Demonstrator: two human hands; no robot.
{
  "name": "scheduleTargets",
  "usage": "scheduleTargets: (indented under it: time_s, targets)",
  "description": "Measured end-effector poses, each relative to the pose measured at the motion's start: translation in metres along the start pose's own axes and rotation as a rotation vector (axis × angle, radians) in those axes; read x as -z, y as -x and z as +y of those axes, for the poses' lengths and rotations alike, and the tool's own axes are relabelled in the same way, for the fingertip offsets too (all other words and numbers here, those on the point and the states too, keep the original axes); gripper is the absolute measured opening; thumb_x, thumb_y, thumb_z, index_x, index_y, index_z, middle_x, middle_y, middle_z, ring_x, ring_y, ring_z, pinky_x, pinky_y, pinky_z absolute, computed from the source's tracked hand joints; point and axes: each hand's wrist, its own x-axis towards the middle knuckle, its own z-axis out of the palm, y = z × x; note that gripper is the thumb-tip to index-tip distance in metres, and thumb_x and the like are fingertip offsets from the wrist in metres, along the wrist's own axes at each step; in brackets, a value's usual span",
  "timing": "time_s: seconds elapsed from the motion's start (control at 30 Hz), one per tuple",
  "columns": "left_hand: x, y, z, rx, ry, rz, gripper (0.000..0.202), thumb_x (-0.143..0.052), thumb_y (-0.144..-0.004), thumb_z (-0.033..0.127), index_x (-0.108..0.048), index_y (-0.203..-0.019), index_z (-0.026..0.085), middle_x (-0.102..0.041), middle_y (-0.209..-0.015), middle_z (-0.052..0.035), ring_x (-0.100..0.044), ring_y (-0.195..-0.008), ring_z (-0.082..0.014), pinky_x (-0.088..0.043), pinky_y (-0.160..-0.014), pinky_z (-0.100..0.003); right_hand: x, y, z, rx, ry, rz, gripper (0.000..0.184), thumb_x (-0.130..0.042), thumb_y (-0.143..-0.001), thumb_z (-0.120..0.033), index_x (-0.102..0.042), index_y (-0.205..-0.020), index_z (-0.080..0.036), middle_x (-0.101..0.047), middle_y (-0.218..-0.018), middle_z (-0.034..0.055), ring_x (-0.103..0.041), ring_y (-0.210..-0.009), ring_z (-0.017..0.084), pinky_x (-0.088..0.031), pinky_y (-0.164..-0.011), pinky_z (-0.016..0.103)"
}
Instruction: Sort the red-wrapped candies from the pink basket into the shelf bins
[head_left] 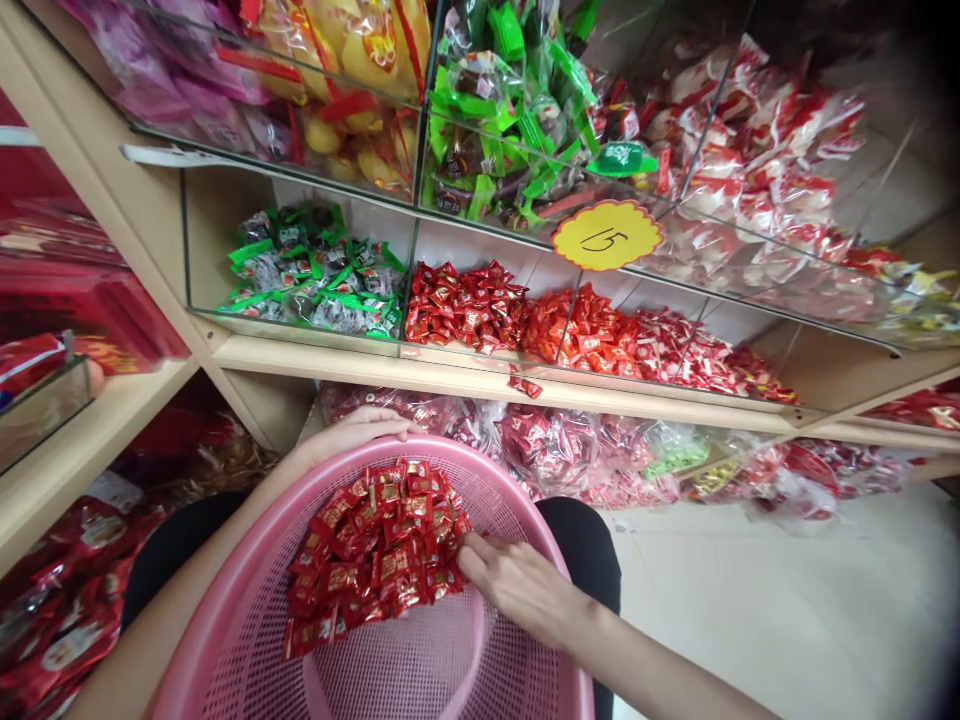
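Note:
A pink mesh basket [517, 484] rests tilted between my knees. My left hand [360, 430] holds its far rim, with the forearm curved around the left side. Part of that hand is hidden behind the rim. Inside lies a heap of red-wrapped candies [375, 560], piled toward the far wall. My right hand [517, 580] reaches in over the right side, its fingers curled closed on candies at the heap's right edge. The fingertips are partly hidden.
A wooden shelf [450, 373] ahead carries glass bins with green-wrapped sweets [315, 270], red candies [469, 305] and orange-red ones [585, 330]. One loose candy [523, 384] lies on the shelf edge. A yellow tag [607, 236] reads 15. Bagged sweets [555, 435] sit below.

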Motion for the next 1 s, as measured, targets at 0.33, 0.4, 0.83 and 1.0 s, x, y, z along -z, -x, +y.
scheduleTargets:
  time_s: [0.33,0.4,0.83,1.0]
  targets:
    - [-0.002,0.002,0.007,0.030,-0.041,0.025,0.043,-0.062,-0.076,0.049,-0.070,-0.102,0.015,-0.068,-0.099,-0.0071,-0.059,-0.098,-0.0223,-0.043,-0.084,-0.030,-0.014,-0.011,-0.005,-0.018,-0.024,0.028,0.022,-0.042,-0.084,0.003,-0.047,-0.091,-0.018,-0.062,-0.087,0.0035,-0.061,-0.064,0.015,-0.046,-0.058,0.029]
    - [-0.002,0.002,0.007,0.025,-0.046,0.024,0.044,-0.061,-0.076,0.049,-0.070,-0.102,0.015,-0.068,-0.098,-0.0072,-0.059,-0.099,-0.0230,-0.043,-0.085,-0.031,-0.015,-0.012,-0.005,-0.020,-0.020,0.029,0.022,-0.044,-0.083,0.003,-0.047,-0.091,-0.017,-0.062,-0.086,0.0032,-0.060,-0.065,0.016,-0.046,-0.058,0.029]
    - [0.006,-0.004,-0.010,-0.015,-0.007,-0.031,0.037,-0.059,-0.080,0.048,-0.069,-0.099,0.018,-0.064,-0.115,-0.0060,-0.057,-0.105,-0.0200,-0.039,-0.095,-0.030,-0.004,0.049,-0.001,-0.576,-0.872,0.598,0.007,-0.050,-0.091,-0.030,-0.048,-0.089,-0.023,-0.063,-0.093,0.0048,-0.061,-0.079,0.017,-0.049,-0.070,0.029]
    - [0.007,-0.006,-0.012,0.000,-0.015,-0.032,0.040,-0.056,-0.081,0.053,-0.062,-0.079,0.013,-0.065,-0.094,-0.0040,-0.057,-0.091,-0.0171,-0.038,-0.085,-0.025,-0.038,0.068,-0.049,-0.887,-1.227,1.327,0.012,-0.056,-0.087,-0.032,-0.052,-0.088,-0.022,-0.066,-0.088,0.0051,-0.063,-0.088,0.020,-0.049,-0.079,0.034]
